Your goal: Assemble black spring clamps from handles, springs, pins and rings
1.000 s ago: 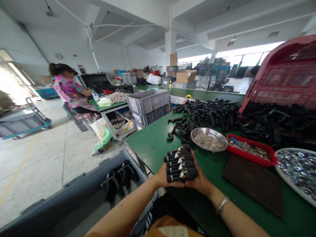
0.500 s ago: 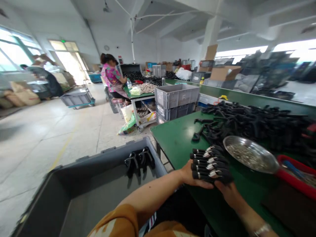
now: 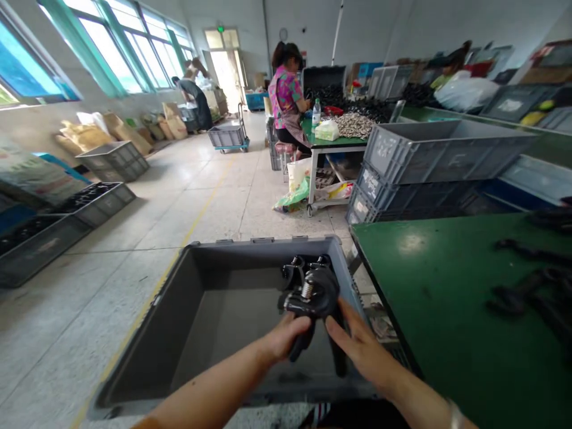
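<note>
My left hand and my right hand grip a bundle of black spring-loaded hand tools from both sides. They have black handles pointing down toward me and a silver coil spring showing on top, rather like pruning shears; the exact kind is unclear. The bundle is over the right part of a large grey crate. Just behind it, a few similar black tools stand against the crate's far right corner, partly hidden by the bundle.
A green table to the right bears loose black handle parts, blurred. Stacked grey crates stand beyond it. One co-worker sits at another table; another person bends near the door. A trolley is on the floor.
Both hands have carried the bundle of black tools left from above the green table to over the grey crate. The view has turned left, and the metal bowl is out of sight.
</note>
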